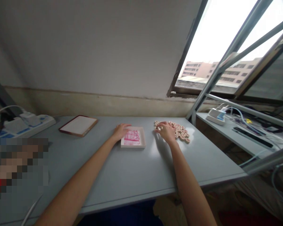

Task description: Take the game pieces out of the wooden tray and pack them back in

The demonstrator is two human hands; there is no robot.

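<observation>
A shallow white box (141, 142) lined with a sheet of red grid lines lies on the grey table (122, 175). My left hand (120, 131) rests on the box's left edge, fingers curled over the rim. To the right lies a heap of several small round wooden pieces (182, 133). My right hand (166, 130) lies on the left part of that heap, fingers spread and bent down onto the pieces. Whether a piece is under the fingers is hidden.
A flat lid with a dark red rim (78, 125) lies at the back left. A white power strip (23, 124) with plugs sits at the far left. A lower shelf (238, 138) with a charger, cables and a dark bar stands right of the table, under a window.
</observation>
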